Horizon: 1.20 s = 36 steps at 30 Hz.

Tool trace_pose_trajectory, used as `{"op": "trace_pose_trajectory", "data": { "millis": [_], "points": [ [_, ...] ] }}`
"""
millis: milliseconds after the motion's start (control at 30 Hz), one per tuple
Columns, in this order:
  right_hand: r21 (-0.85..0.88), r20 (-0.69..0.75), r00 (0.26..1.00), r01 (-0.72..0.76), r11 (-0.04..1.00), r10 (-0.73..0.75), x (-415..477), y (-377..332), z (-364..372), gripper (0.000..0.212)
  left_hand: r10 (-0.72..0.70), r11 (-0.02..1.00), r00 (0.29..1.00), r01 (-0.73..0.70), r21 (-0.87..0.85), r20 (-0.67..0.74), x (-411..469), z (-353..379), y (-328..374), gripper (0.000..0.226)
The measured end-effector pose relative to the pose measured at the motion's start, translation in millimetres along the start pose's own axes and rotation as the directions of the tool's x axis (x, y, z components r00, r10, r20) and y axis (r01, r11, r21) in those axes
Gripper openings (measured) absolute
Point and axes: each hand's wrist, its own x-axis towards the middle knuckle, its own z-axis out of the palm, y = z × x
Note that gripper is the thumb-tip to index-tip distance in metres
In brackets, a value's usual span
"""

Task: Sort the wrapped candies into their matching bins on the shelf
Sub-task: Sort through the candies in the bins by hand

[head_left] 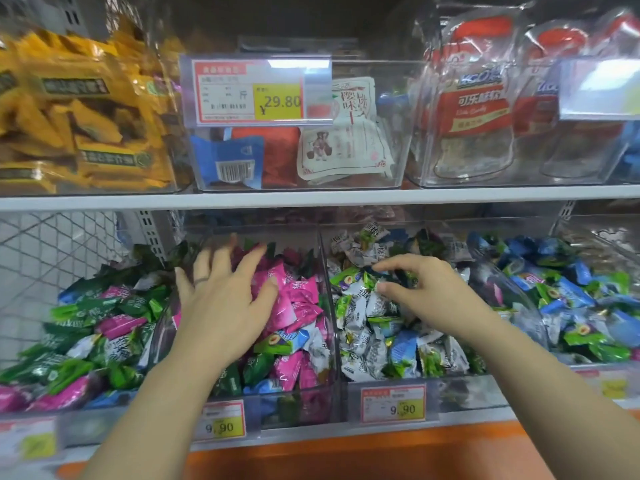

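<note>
Two tiers of the shelf (104, 202) carry clear bins, and the work is on the lower tier. The pink bin (277, 403) sits left of centre and the grey-white bin (450, 393) just beside it, sharing a wall. Both are badly mixed.

The left grip (225, 299) lies spread and flat on the pink candies (298, 306), holding nothing, its thumb pressing one wrapper. The right grip (426, 289) hangs over the grey-white candies (360, 320) with forefinger and thumb curved toward each other; I cannot tell whether they have closed on a piece.

My judgement of the step: pick strays one colour at a time. Keep the flat hand steadying the heap so that nothing slides over the low front wall, and pinch each stray by a twisted wrapper end, not the slippery body. A green stray (343, 277) near the right fingertips looks the easiest pick, then the blue stray (401, 348) lower down.

Hard to make out: the outer bins are cut off by the frame, the bin backs are dark, the buried layers are unseen, the left fingertips are blurred, and the small print on the price labels (393, 405) is unreadable
</note>
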Motion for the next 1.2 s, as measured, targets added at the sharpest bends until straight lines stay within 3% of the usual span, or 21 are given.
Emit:
{"op": "trace_pose_trajectory", "data": {
  "millis": [167,267,400,533,767,933,1033,1133,1200],
  "points": [
    [-0.289,0.145,0.987,0.114,0.950,-0.074,30.1,2.2,6.8,0.060,0.135,0.988,0.991,-0.134,-0.071,0.010,-0.2,4.0,26.8,0.048],
    [-0.386,0.250,0.968,0.068,0.920,0.034,43.2,6.7,11.2,0.077,0.179,0.979,0.981,-0.169,-0.114,0.080,3.6,15.1,39.1,0.045],
    [-0.445,0.335,0.924,-0.016,0.895,0.183,41.4,13.9,7.6,0.083,0.209,0.974,0.964,-0.191,-0.120,0.166,9.4,27.6,48.3,0.042],
    [-0.504,0.380,0.913,0.072,0.861,0.146,23.2,17.6,0.3,0.074,0.202,0.975,0.961,-0.179,-0.134,0.186,11.9,30.4,52.4,0.040],
    [-0.359,0.364,0.931,0.105,0.927,0.035,-0.8,30.2,-25.6,0.064,0.189,0.975,0.968,-0.163,-0.153,0.167,10.8,30.4,52.4,0.039],
    [-0.182,0.044,0.998,0.047,0.982,-0.040,-0.8,48.0,-54.2,0.040,0.175,0.970,0.977,-0.150,-0.189,0.123,12.6,34.6,59.0,0.037],
    [-0.255,-0.045,0.997,-0.072,0.964,0.063,18.6,67.0,-57.8,0.050,0.180,0.971,0.976,-0.156,-0.182,0.119,12.7,38.9,64.4,0.037],
    [-0.382,0.037,0.992,-0.097,0.919,0.120,39.4,80.1,-48.9,0.067,0.176,0.971,0.977,-0.154,-0.182,0.116,13.1,40.3,66.3,0.036],
    [-0.480,0.081,0.989,-0.070,0.875,0.124,46.2,82.1,-43.2,0.061,0.173,0.970,0.978,-0.149,-0.193,0.114,13.3,39.8,65.6,0.036]
  ]
}}
